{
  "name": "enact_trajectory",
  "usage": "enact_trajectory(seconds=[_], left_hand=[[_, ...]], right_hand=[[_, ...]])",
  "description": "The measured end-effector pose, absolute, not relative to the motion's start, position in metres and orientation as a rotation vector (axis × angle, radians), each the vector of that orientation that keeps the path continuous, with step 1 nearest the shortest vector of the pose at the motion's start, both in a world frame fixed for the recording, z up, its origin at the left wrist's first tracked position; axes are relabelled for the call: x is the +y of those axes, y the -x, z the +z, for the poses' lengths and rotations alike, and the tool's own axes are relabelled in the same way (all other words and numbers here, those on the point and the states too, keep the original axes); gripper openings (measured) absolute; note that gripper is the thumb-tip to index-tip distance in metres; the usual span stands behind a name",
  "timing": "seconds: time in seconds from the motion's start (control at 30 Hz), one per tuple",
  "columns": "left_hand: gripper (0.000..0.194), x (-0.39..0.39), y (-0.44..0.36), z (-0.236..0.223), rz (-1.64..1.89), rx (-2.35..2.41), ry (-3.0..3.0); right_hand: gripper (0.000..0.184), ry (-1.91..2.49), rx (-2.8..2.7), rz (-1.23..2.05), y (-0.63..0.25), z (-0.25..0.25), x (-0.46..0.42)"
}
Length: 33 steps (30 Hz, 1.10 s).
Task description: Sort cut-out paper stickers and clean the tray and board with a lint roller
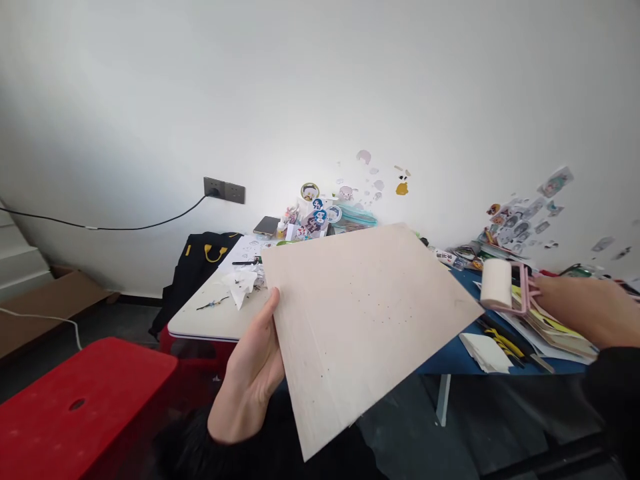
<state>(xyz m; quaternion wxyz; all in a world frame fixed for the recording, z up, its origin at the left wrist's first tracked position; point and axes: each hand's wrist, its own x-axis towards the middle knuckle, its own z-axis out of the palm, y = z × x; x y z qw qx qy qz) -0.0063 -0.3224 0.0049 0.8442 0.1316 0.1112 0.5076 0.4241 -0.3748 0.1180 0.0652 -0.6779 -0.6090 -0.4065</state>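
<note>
My left hand [257,367] grips a thin, pale wooden board [360,320] by its left edge, thumb on top and the other fingers hidden beneath. The board is tilted in front of me, and small dark specks dot its surface. On the right, my right hand [560,300] is closed around the pink handle of a lint roller [497,285] with a white roll. This roller is just off the board's right corner, above the blue table [450,357]. Motion blurs my right hand slightly.
Yellow-handled pliers [505,343], white paper pieces [485,352] and a stack of papers lie on the blue table. A white table [210,313] at left carries crumpled tissue [241,283] and a phone [267,225]. A red stool [100,400] stands at lower left.
</note>
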Motion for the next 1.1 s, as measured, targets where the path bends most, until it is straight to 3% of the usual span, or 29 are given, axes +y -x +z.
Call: enact_trajectory(seconds=[0.07, 0.13, 0.23, 0.3, 0.43, 0.57, 0.87, 1.1], left_hand=[[0.057, -0.321, 0.004, 0.006, 1.051, 0.163, -0.303], [0.058, -0.322, -0.001, 0.01, 1.053, 0.129, -0.333], [0.058, -0.327, -0.008, 0.02, 1.074, 0.162, -0.355], [0.058, -0.331, -0.009, 0.025, 1.062, 0.203, -0.344], [0.056, -0.332, 0.001, 0.025, 0.996, 0.279, -0.289], [0.052, -0.324, -0.001, 0.021, 1.079, 0.292, -0.306], [0.052, -0.321, -0.035, 0.02, 0.862, 0.31, -0.213], [0.047, -0.32, -0.013, 0.005, 0.947, 0.399, -0.239]], right_hand=[[0.024, 1.877, -2.008, -1.369, -0.384, 0.121, -0.383], [0.034, 1.5, -2.106, -1.447, -0.311, 0.111, -0.391], [0.035, 1.02, -2.373, -1.409, -0.203, 0.089, -0.396], [0.029, 0.944, -2.498, -1.354, -0.174, 0.077, -0.392], [0.026, 0.936, -2.585, -1.156, -0.233, 0.072, -0.372], [0.032, 1.124, -2.501, -1.343, -0.297, 0.071, -0.359], [0.031, 1.094, -2.607, -1.024, -0.208, 0.044, -0.36], [0.021, 1.509, -2.526, -1.168, -0.4, 0.064, -0.377]])
